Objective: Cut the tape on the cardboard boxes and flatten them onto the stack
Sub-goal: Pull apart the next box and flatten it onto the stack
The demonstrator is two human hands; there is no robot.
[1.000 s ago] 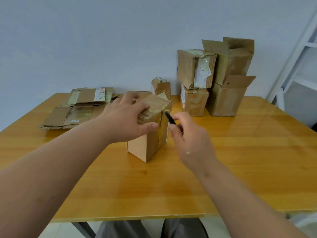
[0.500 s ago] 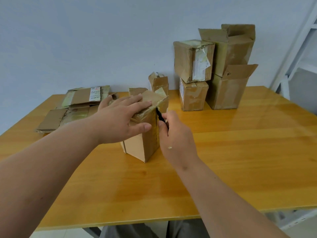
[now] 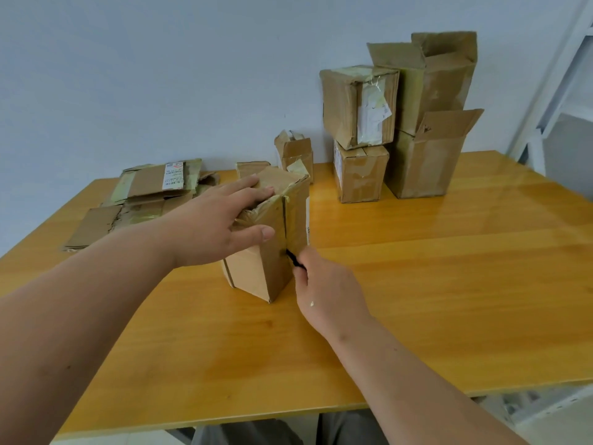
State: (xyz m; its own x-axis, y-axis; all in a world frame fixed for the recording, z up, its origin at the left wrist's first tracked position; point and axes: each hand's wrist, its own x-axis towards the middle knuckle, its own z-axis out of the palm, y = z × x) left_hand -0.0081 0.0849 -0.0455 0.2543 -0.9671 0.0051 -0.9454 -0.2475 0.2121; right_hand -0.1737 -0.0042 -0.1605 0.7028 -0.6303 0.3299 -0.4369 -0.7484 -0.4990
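Observation:
A small taped cardboard box [image 3: 272, 271] stands upright on the wooden table [image 3: 417, 284], near its middle. My left hand [image 3: 221, 226] rests flat over the box's top, with the thumb against its front face. My right hand [image 3: 324, 293] grips a black cutter [image 3: 293, 260] whose tip touches the vertical seam partway down the box's right face. The seam above the tip looks split. A stack of flattened boxes [image 3: 144, 200] lies at the table's back left.
Several upright boxes [image 3: 398, 123] are piled against the wall at the back right, some with open flaps. One small open box [image 3: 296, 152] stands behind the one I hold. A white shelf frame [image 3: 558, 91] rises at the far right.
My right hand has drawn the cutter down the box's right face, from near the top edge to about halfway down. My left hand stays on the top.

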